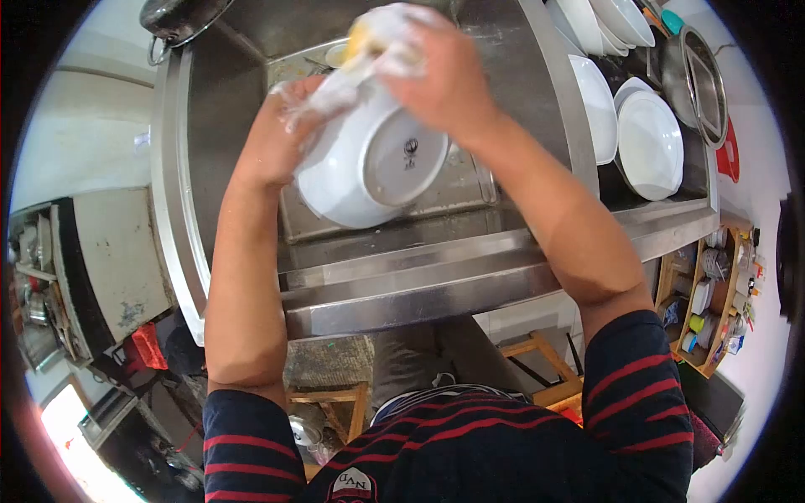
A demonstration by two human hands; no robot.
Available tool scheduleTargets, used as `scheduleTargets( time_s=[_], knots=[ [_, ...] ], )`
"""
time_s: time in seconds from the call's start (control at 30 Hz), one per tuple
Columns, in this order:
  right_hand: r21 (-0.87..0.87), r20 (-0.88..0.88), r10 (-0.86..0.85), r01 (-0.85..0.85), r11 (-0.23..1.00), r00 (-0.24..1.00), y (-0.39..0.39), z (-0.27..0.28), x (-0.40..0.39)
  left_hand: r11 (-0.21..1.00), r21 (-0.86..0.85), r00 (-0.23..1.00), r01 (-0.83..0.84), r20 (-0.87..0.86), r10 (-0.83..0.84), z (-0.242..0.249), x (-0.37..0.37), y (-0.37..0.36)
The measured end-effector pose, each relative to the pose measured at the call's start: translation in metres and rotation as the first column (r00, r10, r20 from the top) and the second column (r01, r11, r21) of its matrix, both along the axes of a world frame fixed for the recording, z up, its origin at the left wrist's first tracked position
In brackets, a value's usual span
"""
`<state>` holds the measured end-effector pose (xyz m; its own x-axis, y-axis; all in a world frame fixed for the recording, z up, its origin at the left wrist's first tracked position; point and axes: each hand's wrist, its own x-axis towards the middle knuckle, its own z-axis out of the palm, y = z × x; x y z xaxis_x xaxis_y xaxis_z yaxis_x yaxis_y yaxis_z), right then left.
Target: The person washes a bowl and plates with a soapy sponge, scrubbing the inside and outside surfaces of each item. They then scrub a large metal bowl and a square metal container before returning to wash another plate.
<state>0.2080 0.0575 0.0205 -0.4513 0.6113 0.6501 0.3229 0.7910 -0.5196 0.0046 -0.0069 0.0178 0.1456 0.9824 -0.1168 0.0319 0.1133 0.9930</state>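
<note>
A white bowl point(335, 180) is tipped over the sink with its underside and a dark printed mark toward me. My left hand point(281, 138) grips it at the left rim, fingers partly covered in white suds. At the bowl's far edge, my right hand point(440, 75) is closed on a foamy yellow sponge point(359, 42), which is pressed near the rim and blurred by motion. Suds coat the right fingers and hide part of the sponge. Below the bowl lies the stainless steel sink point(520, 126), its floor wet.
White dishes point(650, 142) and a metal basin point(694, 88) stand in the right-hand compartment. A metal pot point(180, 17) sits at the far left corner. The sink's front edge point(402, 293) runs beneath my forearms. A wooden shelf point(704, 302) is at lower right.
</note>
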Motion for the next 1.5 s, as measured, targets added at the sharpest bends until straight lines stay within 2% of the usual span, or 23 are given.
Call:
scheduleTargets(
  time_s=[0.03, 0.07, 0.1, 0.17, 0.23, 0.27, 0.43, 0.53, 0.57, 0.67, 0.7, 0.73, 0.77, 0.8, 0.83, 0.87, 0.9, 0.97, 1.1, 1.17, 1.3, 1.37, 1.5],
  knots=[
    [-0.115, -0.024, -0.046, 0.043, 0.992, 0.999, 0.006, -0.002, 0.007, 0.995, -0.094, 1.0, -0.025, -0.011, 0.024, 0.006, -0.002, 0.0],
    [-0.228, -0.044, -0.094, 0.082, 0.97, 0.995, 0.011, -0.004, 0.013, 0.985, -0.054, 0.985, -0.164, 0.039, 0.167, 0.011, 0.001, -0.003],
    [-0.339, -0.056, -0.145, 0.118, 0.933, 0.988, 0.012, -0.002, 0.013, 0.985, -0.054, 0.985, -0.166, 0.036, 0.169, 0.014, -0.002, -0.002],
    [-0.252, -0.058, -0.181, 0.161, 0.954, 0.982, 0.005, 0.0, 0.007, 0.957, -0.076, 0.94, -0.28, 0.179, 0.29, 0.017, -0.009, 0.001],
    [0.022, -0.105, -0.138, 0.141, 0.99, 0.985, -0.008, 0.002, -0.004, 0.929, -0.086, 0.906, -0.36, 0.207, 0.37, 0.018, -0.011, 0.001],
    [0.082, -0.05, 0.026, -0.022, 0.996, 0.998, -0.011, 0.004, -0.003, 0.902, -0.082, 0.882, -0.425, 0.188, 0.432, 0.017, -0.012, 0.001],
    [0.089, -0.043, 0.177, -0.172, 0.981, 0.983, -0.016, -0.011, -0.015, 0.826, -0.12, 0.794, -0.551, 0.229, 0.563, 0.005, -0.035, 0.01],
    [0.094, 0.02, 0.313, -0.314, 0.945, 0.949, -0.004, -0.004, -0.003, 0.823, -0.151, 0.744, -0.547, 0.364, 0.561, 0.006, -0.054, 0.014],
    [0.098, 0.021, 0.315, -0.316, 0.944, 0.949, -0.001, -0.007, -0.001, 0.823, -0.148, 0.743, -0.549, 0.366, 0.561, 0.004, -0.057, 0.014],
    [-0.009, 0.045, 0.042, -0.042, 0.999, 0.998, 0.014, -0.027, 0.008, 0.818, -0.106, 0.76, -0.565, 0.317, 0.567, 0.004, -0.059, 0.013],
    [-0.013, 0.046, 0.038, -0.037, 0.999, 0.998, 0.019, -0.03, 0.012, 0.804, -0.113, 0.753, -0.584, 0.294, 0.589, 0.006, -0.059, 0.013],
    [-0.393, -0.058, -0.065, 0.037, 0.919, 0.996, 0.026, -0.032, 0.016, 0.789, -0.115, 0.745, -0.603, 0.273, 0.609, 0.007, -0.058, 0.014],
    [-0.719, -0.114, -0.197, 0.055, 0.693, 0.974, 0.031, -0.035, 0.019, 0.79, -0.117, 0.746, -0.602, 0.272, 0.608, 0.008, -0.057, 0.014],
    [-0.721, -0.113, -0.198, 0.057, 0.691, 0.974, 0.031, -0.035, 0.016, 0.786, -0.118, 0.728, -0.607, 0.315, 0.609, 0.007, -0.057, 0.013],
    [-0.873, -0.334, -0.349, -0.147, 0.465, 0.875, 0.032, -0.035, 0.011, 0.782, -0.117, 0.709, -0.613, 0.357, 0.609, 0.007, -0.057, 0.013],
    [-0.885, -0.464, -0.539, -0.4, 0.24, 0.703, 0.034, -0.034, 0.009, 0.783, -0.116, 0.71, -0.611, 0.358, 0.607, 0.007, -0.058, 0.014],
    [-0.885, -0.463, -0.542, -0.4, 0.24, 0.701, 0.038, -0.033, 0.012, 0.778, -0.111, 0.691, -0.618, 0.395, 0.605, 0.006, -0.06, 0.014],
    [-0.746, -0.643, -0.427, -0.646, 0.16, 0.636, 0.045, -0.03, 0.017, 0.771, -0.107, 0.67, -0.628, 0.429, 0.606, 0.004, -0.062, 0.013],
    [-0.71, -0.636, -0.486, -0.702, 0.063, 0.6, 0.041, -0.02, 0.02, 0.751, -0.138, 0.597, -0.646, 0.522, 0.609, 0.005, -0.06, 0.016],
    [-0.585, -0.762, -0.39, -0.807, 0.074, 0.517, 0.039, -0.018, 0.018, 0.734, -0.157, 0.559, -0.661, 0.549, 0.622, 0.004, -0.061, 0.017],
    [-0.585, -0.784, -0.363, -0.794, 0.163, 0.503, 0.026, 0.001, 0.013, 0.699, -0.078, 0.548, -0.711, 0.561, 0.62, 0.009, -0.051, 0.013],
    [-0.554, -0.799, -0.327, -0.83, 0.07, 0.505, 0.02, 0.003, 0.01, 0.716, -0.048, 0.553, -0.696, 0.599, 0.578, 0.005, -0.056, 0.014],
    [-0.535, -0.818, -0.255, -0.845, 0.011, 0.515, -0.011, 0.009, -0.008, 0.704, -0.065, 0.514, -0.707, 0.636, 0.575, 0.004, -0.063, 0.014]
  ],
)
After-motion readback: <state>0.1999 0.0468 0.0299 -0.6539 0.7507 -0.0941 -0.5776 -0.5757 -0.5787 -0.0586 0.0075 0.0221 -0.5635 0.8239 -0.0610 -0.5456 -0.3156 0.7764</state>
